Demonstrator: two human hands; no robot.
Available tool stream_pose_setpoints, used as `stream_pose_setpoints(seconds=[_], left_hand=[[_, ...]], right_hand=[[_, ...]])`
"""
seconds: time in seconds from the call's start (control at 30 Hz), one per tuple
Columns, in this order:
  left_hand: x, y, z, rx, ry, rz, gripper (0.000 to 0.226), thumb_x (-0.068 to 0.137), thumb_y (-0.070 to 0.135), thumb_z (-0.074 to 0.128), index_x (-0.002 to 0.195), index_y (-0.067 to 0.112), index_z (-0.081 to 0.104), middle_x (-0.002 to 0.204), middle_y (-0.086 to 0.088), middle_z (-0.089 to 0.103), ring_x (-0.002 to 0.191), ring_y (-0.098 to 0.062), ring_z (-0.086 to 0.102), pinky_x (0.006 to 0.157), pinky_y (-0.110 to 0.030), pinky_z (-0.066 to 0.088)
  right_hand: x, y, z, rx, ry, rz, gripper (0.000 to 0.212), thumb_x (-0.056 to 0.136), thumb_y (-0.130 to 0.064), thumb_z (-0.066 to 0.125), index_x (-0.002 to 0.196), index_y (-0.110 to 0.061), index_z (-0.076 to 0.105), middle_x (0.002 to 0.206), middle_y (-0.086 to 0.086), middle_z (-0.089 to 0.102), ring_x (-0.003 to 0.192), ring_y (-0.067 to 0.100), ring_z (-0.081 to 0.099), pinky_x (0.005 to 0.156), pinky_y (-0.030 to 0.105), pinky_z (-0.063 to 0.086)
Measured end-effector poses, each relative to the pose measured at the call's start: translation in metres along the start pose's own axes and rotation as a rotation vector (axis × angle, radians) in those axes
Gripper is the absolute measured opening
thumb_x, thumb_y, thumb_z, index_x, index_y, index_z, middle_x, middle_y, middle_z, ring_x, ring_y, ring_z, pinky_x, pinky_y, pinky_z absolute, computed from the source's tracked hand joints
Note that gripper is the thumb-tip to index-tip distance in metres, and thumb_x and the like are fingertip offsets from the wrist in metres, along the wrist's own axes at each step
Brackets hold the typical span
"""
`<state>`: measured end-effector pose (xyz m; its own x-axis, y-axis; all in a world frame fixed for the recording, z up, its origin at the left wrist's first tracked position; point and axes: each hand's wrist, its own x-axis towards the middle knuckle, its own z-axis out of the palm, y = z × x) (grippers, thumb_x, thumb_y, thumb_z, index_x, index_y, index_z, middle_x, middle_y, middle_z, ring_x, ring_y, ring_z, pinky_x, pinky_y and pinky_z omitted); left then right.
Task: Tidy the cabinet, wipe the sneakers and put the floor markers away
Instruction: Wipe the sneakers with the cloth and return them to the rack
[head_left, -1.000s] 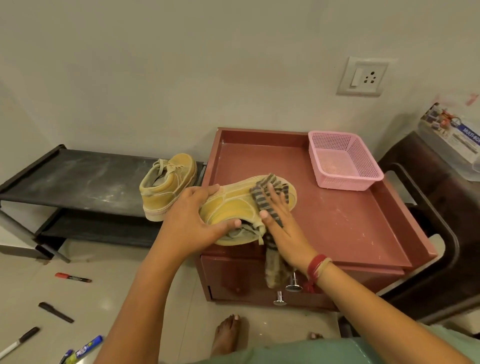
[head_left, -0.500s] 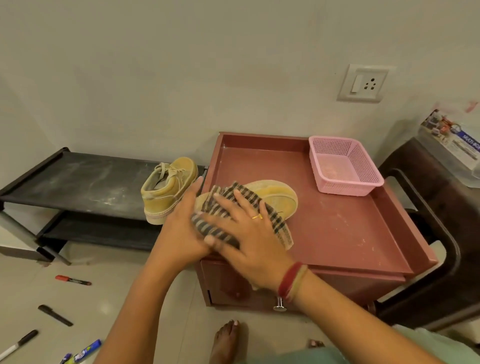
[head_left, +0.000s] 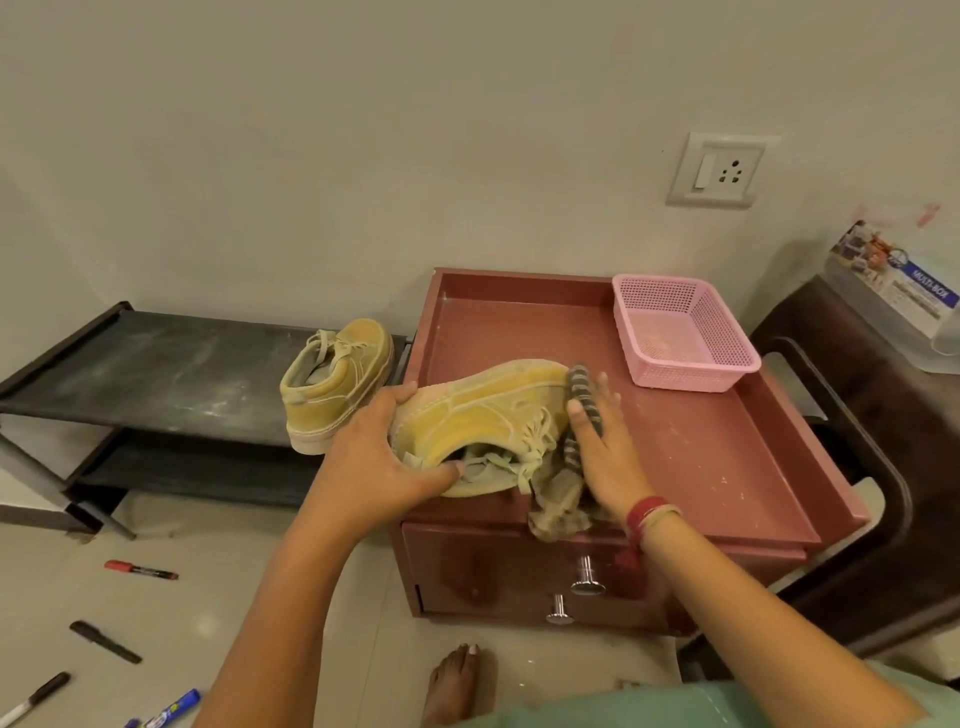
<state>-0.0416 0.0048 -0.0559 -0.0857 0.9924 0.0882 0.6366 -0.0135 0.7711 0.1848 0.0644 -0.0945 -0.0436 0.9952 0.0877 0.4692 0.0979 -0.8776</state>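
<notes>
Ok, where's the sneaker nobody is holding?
That sneaker stands upright at the right end of the black shoe rack, left of centre in the head view, just beside the red cabinet.

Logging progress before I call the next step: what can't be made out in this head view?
- Head view: the far side of the held sneaker, which is turned away and partly under the left hand.
- Head view: how the right hand holds the cloth, because the cloth drapes over its fingers.
- Head view: the markers at bottom left, cut off by the frame edge.
- Head view: the cabinet's inside, hidden behind its front.
</notes>
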Motion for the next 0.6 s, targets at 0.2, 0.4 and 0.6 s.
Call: stream_pose_setpoints(seconds=[0.2, 0.4, 0.6], left_hand=[[-0.001, -0.003, -0.001, -0.017, -0.011, -0.012, 0.088, 0.063, 0.043, 0.083, 0.138, 0.031, 0.039, 0.120, 0.013, 0.051, 0.109, -0.008, 0.052, 0.091, -0.029, 0.046], [0.000, 0.000, 0.000, -0.040, 0.028, -0.041, 0.086, 0.063, 0.045, 0.083, 0.137, 0.029, 0.043, 0.110, 0.020, 0.052, 0.104, -0.006, 0.054, 0.087, -0.025, 0.046], [-0.001, 0.000, 0.001, -0.043, 0.046, -0.060, 0.083, 0.067, 0.041, 0.082, 0.139, 0.028, 0.042, 0.118, 0.013, 0.053, 0.108, -0.008, 0.052, 0.089, -0.026, 0.045]], right_hand=[[0.000, -0.001, 0.015, -0.056, -0.157, -0.226, 0.046, 0.092, -0.056, 0.035, 0.130, -0.065, 0.009, 0.145, -0.035, 0.002, 0.138, -0.005, -0.013, 0.118, 0.044, 0.001], [-0.012, -0.014, 0.020, -0.018, -0.197, -0.307, 0.051, 0.084, -0.068, 0.026, 0.131, -0.066, 0.007, 0.146, -0.038, 0.001, 0.141, -0.001, -0.008, 0.118, 0.030, -0.001], [0.003, 0.012, 0.001, -0.198, -0.113, -0.105, 0.048, 0.087, -0.069, 0.028, 0.129, -0.062, 0.007, 0.148, -0.026, 0.000, 0.139, 0.005, -0.014, 0.117, 0.051, 0.002]])
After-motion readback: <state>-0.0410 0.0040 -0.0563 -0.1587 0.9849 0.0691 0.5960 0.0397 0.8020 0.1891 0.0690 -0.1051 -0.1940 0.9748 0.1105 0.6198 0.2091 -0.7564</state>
